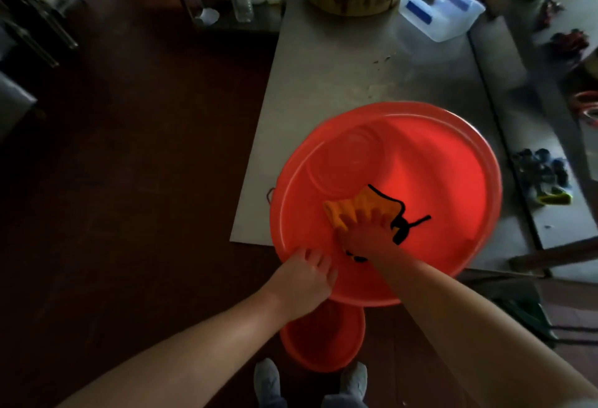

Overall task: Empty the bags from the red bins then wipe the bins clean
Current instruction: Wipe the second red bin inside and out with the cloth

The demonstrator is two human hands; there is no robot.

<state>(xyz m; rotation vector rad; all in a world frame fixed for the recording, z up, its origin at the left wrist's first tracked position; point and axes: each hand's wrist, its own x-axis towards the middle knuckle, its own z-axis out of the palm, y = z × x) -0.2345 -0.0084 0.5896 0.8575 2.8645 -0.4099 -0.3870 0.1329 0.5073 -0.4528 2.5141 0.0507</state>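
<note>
The large red bin [446, 161] sits on the desk [339, 67], its near side overhanging the edge. The left grip [304, 281] curls over the bin's near rim and holds it. The right grip [365, 236], fingers spread flat, presses an orange cloth [356, 205] against the inside wall. 1 smaller red bin [323, 339] stands on the floor [129, 181] below.

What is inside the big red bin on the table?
An orange cloth, black-edged, under the right hand. Nothing else shows; the bin bottom beneath them is hidden.
</note>
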